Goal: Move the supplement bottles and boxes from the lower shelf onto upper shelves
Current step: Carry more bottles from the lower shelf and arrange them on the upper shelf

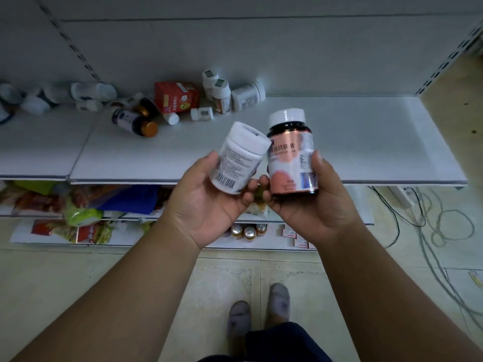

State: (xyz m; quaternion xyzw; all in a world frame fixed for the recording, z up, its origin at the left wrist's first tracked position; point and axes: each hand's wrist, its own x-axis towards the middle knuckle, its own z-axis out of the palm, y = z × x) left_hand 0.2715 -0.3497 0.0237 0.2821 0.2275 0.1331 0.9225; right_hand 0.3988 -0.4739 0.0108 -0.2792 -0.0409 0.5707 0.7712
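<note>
White plastic and dark amber glass fill the two hands: the left hand (209,202) grips a white bottle (239,158), tilted with its cap leaning up and to the right, while the right hand (311,202) grips an amber bottle (292,155) with a pink label, held nearly upright with its white cap on top. Both bottles hang in the air just in front of the white shelf (366,142), their sides close together or perhaps touching near the caps; which of the two cannot be told. The left fingers (248,190) curl under and around the white bottle's base, thumb along its left side; the right thumb presses the amber bottle's right side, with the fingers wrapped behind. The shelf lies forward of both hands, so the coming move seems a forward reach and set-down; the amber bottle's upright axis suits standing it directly, whereas the white one would need righting. Farther back on the shelf lie a red box (176,96) and scattered bottles (146,121), several on their sides. Below, a lower shelf (363,205) holds packets, and cables trail on the floor (287,270) at right.
</note>
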